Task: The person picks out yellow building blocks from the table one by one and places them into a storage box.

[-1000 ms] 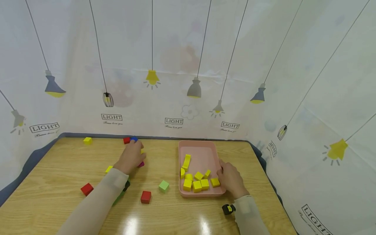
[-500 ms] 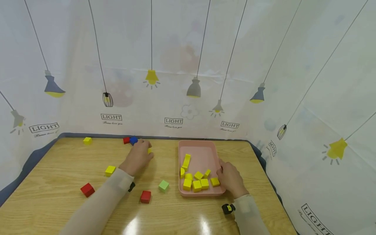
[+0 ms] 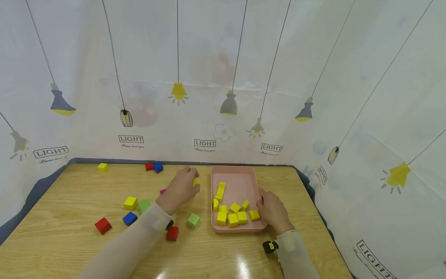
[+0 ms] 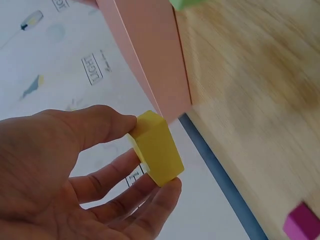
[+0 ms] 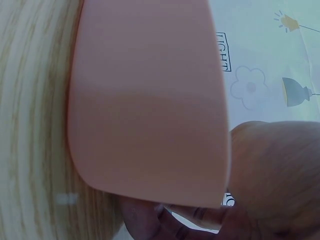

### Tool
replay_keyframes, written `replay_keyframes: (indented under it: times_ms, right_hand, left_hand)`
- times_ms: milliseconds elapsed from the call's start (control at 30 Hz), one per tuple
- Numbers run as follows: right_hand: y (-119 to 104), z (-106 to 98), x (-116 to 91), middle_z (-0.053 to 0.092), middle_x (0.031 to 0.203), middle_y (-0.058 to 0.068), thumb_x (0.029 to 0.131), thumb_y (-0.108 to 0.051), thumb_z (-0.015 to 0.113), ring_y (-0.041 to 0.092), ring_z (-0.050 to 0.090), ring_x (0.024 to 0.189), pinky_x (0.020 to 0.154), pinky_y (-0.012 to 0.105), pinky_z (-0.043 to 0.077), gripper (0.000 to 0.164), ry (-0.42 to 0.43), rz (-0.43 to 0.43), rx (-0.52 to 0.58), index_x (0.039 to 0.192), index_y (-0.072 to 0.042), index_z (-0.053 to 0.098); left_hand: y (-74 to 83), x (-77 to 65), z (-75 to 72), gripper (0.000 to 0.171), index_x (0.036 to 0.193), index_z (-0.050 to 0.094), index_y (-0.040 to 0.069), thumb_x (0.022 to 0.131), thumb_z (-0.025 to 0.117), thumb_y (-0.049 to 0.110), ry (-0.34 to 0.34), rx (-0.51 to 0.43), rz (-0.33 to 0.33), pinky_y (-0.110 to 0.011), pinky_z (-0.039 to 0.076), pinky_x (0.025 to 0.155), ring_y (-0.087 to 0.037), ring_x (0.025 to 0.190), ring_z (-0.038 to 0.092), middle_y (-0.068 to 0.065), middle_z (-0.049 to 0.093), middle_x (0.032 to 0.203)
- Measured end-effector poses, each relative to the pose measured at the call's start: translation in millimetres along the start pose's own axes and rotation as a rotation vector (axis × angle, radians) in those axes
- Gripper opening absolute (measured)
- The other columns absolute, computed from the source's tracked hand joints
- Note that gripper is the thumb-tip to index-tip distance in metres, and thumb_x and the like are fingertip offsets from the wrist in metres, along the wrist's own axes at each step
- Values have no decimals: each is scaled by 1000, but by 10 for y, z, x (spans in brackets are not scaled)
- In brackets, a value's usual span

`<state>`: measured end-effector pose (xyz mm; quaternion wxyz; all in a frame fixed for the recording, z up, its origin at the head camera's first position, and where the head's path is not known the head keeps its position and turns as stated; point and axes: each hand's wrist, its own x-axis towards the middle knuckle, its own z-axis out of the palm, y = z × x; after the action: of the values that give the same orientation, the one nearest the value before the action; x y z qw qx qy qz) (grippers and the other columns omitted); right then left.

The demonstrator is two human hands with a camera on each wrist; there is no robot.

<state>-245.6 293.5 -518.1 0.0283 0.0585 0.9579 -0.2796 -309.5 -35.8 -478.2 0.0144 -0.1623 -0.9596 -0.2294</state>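
My left hand (image 3: 178, 189) pinches a yellow block (image 4: 159, 150) between thumb and fingertips, above the table just left of the pink tray (image 3: 240, 184). In the head view most of that block is hidden behind the fingers. My right hand (image 3: 275, 212) grips the tray's right side, its thumb at the rim; the right wrist view shows fingers (image 5: 142, 218) beyond the tray wall (image 5: 150, 110). Several yellow blocks (image 3: 232, 220), some of them cubes, lie inside the tray, mostly at its near end.
Left of the tray lie a light green cube (image 3: 193, 220), a red cube (image 3: 172, 234), a blue cube (image 3: 130, 218), a yellow cube (image 3: 131, 203), another red cube (image 3: 103, 225), a green block (image 3: 144, 205) and a magenta cube (image 4: 303, 222). Red, blue (image 3: 158, 167) and yellow cubes sit near the back edge.
My left hand has moved right toward the tray with the yellow block, uncovering blue and green blocks beneath the arm. The right hand and tray stay in place.
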Motion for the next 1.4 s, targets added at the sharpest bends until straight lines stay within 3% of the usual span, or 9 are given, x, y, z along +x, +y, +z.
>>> replay_keyframes:
  times_ms: [333,567,767,1167,1400]
  right_hand:
    - [-9,-2,1,67,99,13,117,-11,60,19,56,68,59,25,44,61,-6,-1,1,176,-2,47]
    - [5,2,18,69,103,12,117,-11,60,18,58,70,59,25,45,61,-16,11,5,176,-1,47]
    - [5,7,16,72,110,13,117,-12,60,19,59,72,61,26,46,60,-15,17,0,176,-2,47]
    - [6,10,17,72,109,13,117,-12,62,19,61,73,61,25,48,60,-7,16,13,176,-3,48]
    - [6,-1,14,66,98,11,118,-11,60,19,58,70,60,26,46,61,-11,15,13,176,-3,47]
  left_hand:
    - [334,-77,236,36,140,73,3,108,85,14,-28,-63,118,-47,66,115,-31,126,69,-16,70,142]
    - [513,-82,386,36,138,73,2,105,86,8,-61,-44,270,-44,67,112,-29,123,72,-15,71,139]
    - [598,-72,506,36,143,73,4,109,83,10,-102,16,339,-40,66,116,-27,130,73,-14,71,147]
    - [648,16,639,42,150,71,6,110,83,12,-115,43,361,-37,64,119,-28,138,72,-12,71,153]
    - [688,40,653,43,152,71,6,110,82,12,-120,38,344,-38,63,121,-28,139,71,-13,71,156]
